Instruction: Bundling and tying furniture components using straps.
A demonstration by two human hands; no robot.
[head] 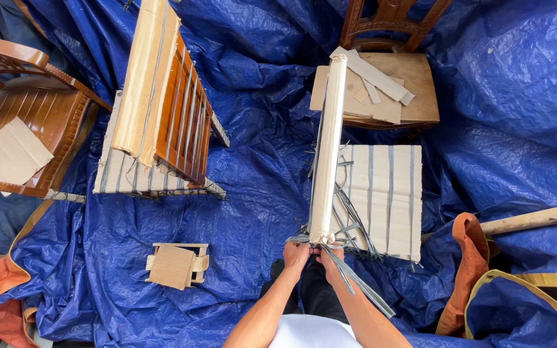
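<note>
So we're at the tying stage, looks like. Our left hand (296, 254) and right hand (329, 256) sit close together at the near end of the long cardboard-wrapped piece (327, 148), which stands on edge on the blue tarp (253, 193) and runs away from us toward the wooden chair (414, 84). Both hands are pinching the grey straps (356, 277) right at that end; loose tails trail off to our right. A strapped flat cardboard pack (388, 193) lies just beside it. Our guess is the next bit needs a firm pull on the strap while keeping the piece upright.
</note>
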